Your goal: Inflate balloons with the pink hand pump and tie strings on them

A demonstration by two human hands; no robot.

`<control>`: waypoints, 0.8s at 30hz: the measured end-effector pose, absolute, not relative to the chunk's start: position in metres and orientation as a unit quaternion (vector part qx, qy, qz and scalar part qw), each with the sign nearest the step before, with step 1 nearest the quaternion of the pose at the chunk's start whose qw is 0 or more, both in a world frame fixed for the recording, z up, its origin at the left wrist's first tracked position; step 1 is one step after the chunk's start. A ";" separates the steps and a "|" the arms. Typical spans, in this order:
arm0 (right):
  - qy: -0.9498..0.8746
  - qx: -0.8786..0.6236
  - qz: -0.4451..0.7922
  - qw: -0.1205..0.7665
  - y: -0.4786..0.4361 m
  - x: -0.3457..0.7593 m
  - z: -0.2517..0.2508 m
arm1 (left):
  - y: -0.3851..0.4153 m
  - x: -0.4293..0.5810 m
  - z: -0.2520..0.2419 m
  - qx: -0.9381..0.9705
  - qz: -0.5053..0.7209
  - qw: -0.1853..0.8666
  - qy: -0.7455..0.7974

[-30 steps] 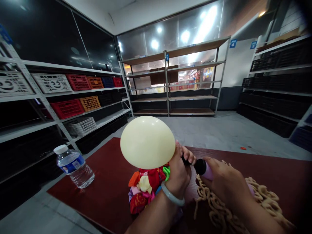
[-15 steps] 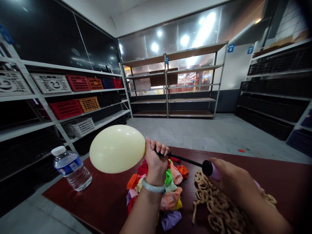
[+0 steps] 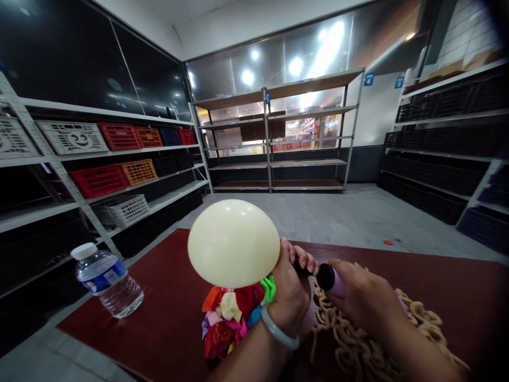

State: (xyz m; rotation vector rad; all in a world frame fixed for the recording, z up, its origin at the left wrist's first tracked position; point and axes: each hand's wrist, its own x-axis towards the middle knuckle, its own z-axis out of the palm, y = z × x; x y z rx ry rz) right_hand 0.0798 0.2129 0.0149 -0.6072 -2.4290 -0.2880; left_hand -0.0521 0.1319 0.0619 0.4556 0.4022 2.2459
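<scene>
My left hand (image 3: 291, 289) is closed round the neck of a pale yellow balloon (image 3: 233, 243) and the black tip of a hand pump. The balloon is inflated and sits just left of that hand, above the table. My right hand (image 3: 360, 300) grips the pump's pink barrel (image 3: 332, 280), pushed in close to the left hand so the rod is hidden. A pale bracelet circles my left wrist. Under the balloon lies a heap of limp coloured balloons (image 3: 230, 318).
A dark red table (image 3: 167, 297) holds a water bottle (image 3: 106, 278) at the left and a tangle of beige cord (image 3: 358, 339) under my right arm. Shelving with coloured crates (image 3: 99, 178) lines the left wall; more racks stand behind and right.
The pump was drawn out half a second ago, with the balloon swung left. Now the barrel is pushed back in against my left hand and the balloon is back at centre, slightly larger.
</scene>
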 end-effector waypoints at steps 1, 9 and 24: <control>-0.918 -0.227 -0.108 0.306 0.215 0.080 0.015 | 0.129 -0.060 0.067 0.180 0.889 0.388 0.162; -0.920 -0.239 -0.081 0.301 0.229 0.089 0.017 | 0.099 -0.131 0.095 0.157 0.928 0.299 0.158; -0.930 -0.268 -0.064 0.241 0.207 0.079 0.025 | 0.134 -0.041 0.059 0.163 0.878 0.416 0.172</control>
